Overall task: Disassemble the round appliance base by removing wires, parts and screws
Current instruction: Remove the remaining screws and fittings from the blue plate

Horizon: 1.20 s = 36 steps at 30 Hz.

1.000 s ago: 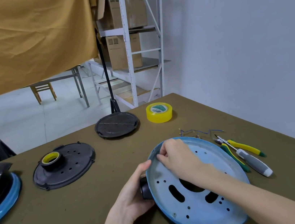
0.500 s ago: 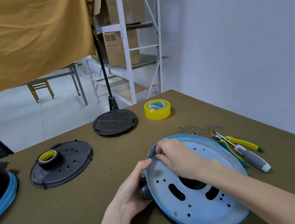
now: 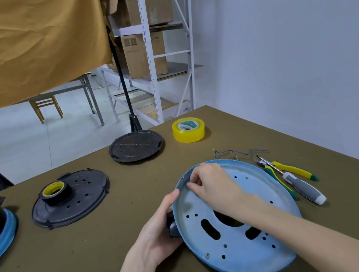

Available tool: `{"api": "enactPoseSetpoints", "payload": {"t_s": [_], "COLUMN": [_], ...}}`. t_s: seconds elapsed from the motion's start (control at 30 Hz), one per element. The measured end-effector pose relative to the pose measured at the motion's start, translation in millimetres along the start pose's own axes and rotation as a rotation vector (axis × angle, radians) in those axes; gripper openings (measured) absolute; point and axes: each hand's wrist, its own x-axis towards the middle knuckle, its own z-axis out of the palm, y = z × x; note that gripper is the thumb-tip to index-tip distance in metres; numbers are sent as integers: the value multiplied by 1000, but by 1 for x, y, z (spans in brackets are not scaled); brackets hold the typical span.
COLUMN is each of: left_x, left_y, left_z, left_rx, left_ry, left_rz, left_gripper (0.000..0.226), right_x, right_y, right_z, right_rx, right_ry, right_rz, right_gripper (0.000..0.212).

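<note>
A round blue appliance base (image 3: 253,240) with several holes and cut-outs lies tilted on the olive table in front of me. My left hand (image 3: 157,231) grips its left edge and a black part (image 3: 172,228) under that edge, thumb on the rim. My right hand (image 3: 213,186) rests inside the base at its upper left, fingertips pinched at the rim on something too small to make out. A small screw (image 3: 207,255) sits near the base's lower left. Loose blue wires (image 3: 236,152) lie just behind the base.
Pliers with yellow-green handles (image 3: 291,169) and a grey-handled screwdriver (image 3: 303,187) lie right of the base. A yellow tape roll (image 3: 188,130) and a black disc (image 3: 136,146) sit at the far edge. A black plate (image 3: 83,200) carrying a tape roll (image 3: 53,191) lies left; another blue unit (image 3: 1,239) far left.
The view has shifted slightly. Both hands stay on the base; the right fingertips have moved a little along the rim at the upper left.
</note>
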Motion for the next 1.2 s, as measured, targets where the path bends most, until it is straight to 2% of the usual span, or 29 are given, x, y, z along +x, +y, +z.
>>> {"api": "enactPoseSetpoints", "payload": {"t_s": [0.13,0.33,0.47,0.6,0.9,1.0,1.1,1.2], "left_x": [-3,-5,-4,-3,-1,-1,-1,-1], "left_y": [1,0,0,0,-2,-2,-2,-3], "left_z": [4,5,4,2,-3,-3,-4,-4], "left_rx": [24,15,10,26,30,14,16,16], "left_ry": [1,-3,-6,-6,-1,-25,-33,-31], "left_rz": [19,13,21,21,6,18,27,26], "left_gripper": [39,39,36,35,39,36,33,31], "right_x": [2,1,1,1,0,1,4,4], "right_y": [-2,2,1,-3,9,12,8,5], "right_z": [3,5,2,0,-3,-3,-1,-1], "right_rx": [-39,71,21,-26,-1,67,77,77], "right_ry": [-52,-18,2,-46,-188,-125,-52,-48], "right_rz": [-9,-7,49,45,-102,-84,-22,5], "right_gripper": [20,7,21,27,11,8,17,20]}}
